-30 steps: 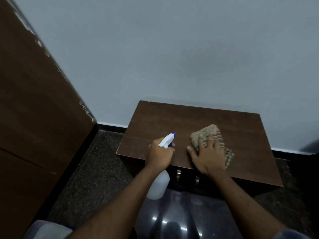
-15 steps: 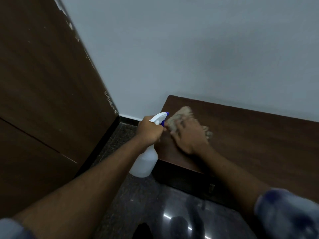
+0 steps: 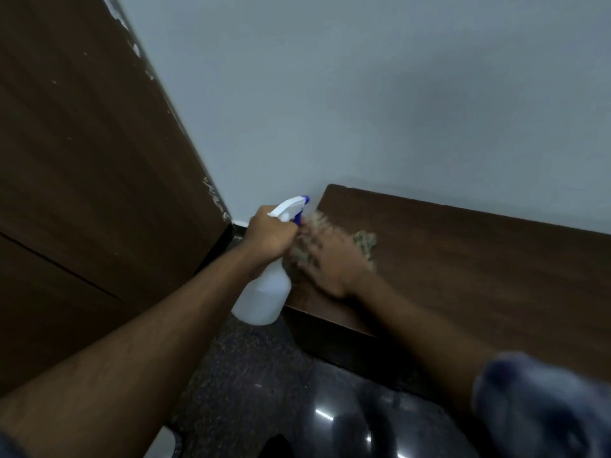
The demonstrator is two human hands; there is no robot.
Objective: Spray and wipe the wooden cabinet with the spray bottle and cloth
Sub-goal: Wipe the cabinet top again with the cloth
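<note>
bottle [image 3: 264, 299] 1: left hand [image 3: 269, 234] | cloth [image 3: 365, 241] 1 (blurred): under right hand [image 3: 330, 262]

Dim, motion-blurred right hand [image 3: 330, 262], glare on floor [image 3: 334, 421].

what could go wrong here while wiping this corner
The right hand and cloth work right beside the left hand gripping the spray bottle, so a wide stroke could knock it. The nozzle points toward the wall; a squeeze might mist the paint rather than the cabinet.
</note>
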